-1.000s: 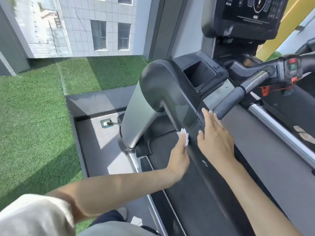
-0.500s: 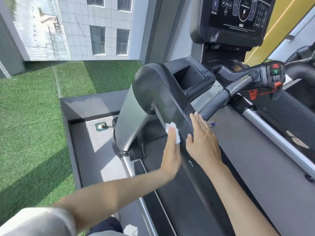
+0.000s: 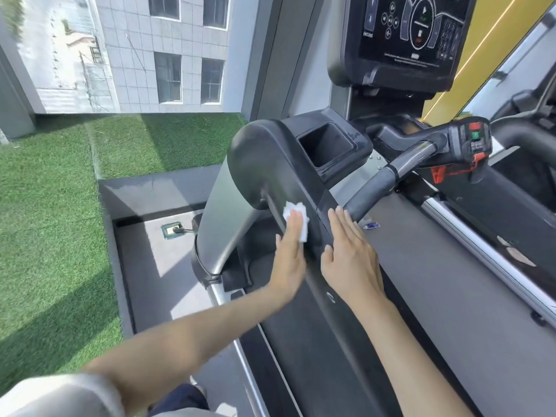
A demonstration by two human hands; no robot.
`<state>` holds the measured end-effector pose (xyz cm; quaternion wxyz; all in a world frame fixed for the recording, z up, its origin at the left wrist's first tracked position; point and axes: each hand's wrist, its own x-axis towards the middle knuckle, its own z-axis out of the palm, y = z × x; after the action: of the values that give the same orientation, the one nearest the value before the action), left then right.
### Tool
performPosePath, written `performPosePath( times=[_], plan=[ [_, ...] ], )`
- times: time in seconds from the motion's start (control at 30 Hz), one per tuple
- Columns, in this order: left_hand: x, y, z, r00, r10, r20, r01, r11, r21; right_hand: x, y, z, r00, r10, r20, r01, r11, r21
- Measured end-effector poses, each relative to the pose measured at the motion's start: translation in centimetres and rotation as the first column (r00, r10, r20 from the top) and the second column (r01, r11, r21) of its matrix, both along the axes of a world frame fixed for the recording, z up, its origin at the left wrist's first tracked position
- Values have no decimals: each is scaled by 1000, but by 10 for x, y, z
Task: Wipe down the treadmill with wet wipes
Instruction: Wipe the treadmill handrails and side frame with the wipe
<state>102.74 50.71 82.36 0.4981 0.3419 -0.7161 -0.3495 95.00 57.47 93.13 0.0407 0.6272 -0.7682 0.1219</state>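
Note:
The treadmill's black left side rail (image 3: 270,164) runs from its rounded top end down toward me. My left hand (image 3: 290,251) lies flat with straight fingers, pressing a white wet wipe (image 3: 296,219) against the rail's outer face. My right hand (image 3: 350,254) rests flat and open on the rail's inner top edge, just right of the left hand, fingers straight. The grey running belt (image 3: 451,296) stretches to the right of the rail. The dark console screen (image 3: 412,28) stands above.
A padded handlebar (image 3: 373,191) with a red and green button unit (image 3: 475,139) crosses right of the rail. A cup recess (image 3: 326,145) sits in the console tray. A floor socket (image 3: 173,230) and green turf (image 3: 45,221) lie at left beyond the glass.
Both hands have slid up the rail toward its rounded top, the left carrying the wipe along the outer face. The view has tilted up, showing more of the console.

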Motion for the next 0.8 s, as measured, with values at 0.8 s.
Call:
performPosePath(
  times=[0.8],
  plan=[
    [24, 60, -13, 915, -376, 143, 383, 924, -21, -4, 1, 9, 996, -2, 88, -2, 999, 47]
  ],
)
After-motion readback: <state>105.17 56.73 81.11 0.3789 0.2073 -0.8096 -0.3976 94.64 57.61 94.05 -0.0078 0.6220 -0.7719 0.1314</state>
